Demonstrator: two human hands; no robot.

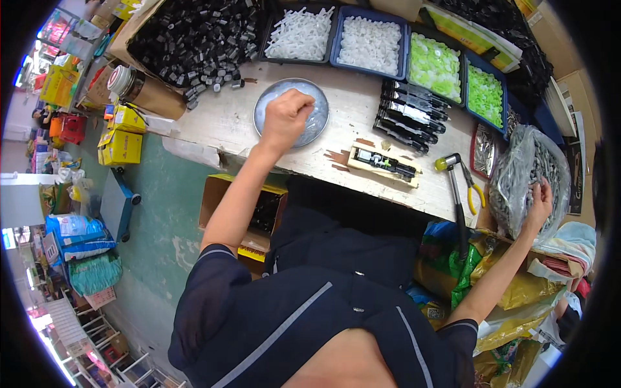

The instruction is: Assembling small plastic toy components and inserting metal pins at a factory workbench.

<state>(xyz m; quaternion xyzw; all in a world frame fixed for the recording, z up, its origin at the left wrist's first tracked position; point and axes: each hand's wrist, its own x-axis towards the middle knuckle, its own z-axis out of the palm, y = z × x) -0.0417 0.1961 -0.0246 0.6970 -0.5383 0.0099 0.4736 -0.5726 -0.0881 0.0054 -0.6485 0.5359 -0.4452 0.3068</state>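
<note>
My left hand [286, 123] is closed in a pinch above a round metal dish [261, 101] smeared with a pale, bluish-white substance. Whatever its fingertips hold is hidden. At the right, my right hand [541, 205] reaches into a clear plastic bag [511, 205] full of small grey metal parts [542, 158]. Its fingers are bent together against the parts, and I cannot make out what is between them. Between the hands, a black assembly with a bright green bit [381, 161] lies in a pale wooden holder [357, 164] at the bench's front edge.
Several black assemblies [409, 116] lie in a row behind the holder. Trays of white pieces [370, 45] and green pieces [435, 64] line the back, beside a heap of black parts [200, 39]. A hammer [458, 207] and yellow-handled pliers [475, 194] lie near the bag. A jar [149, 94] stands left.
</note>
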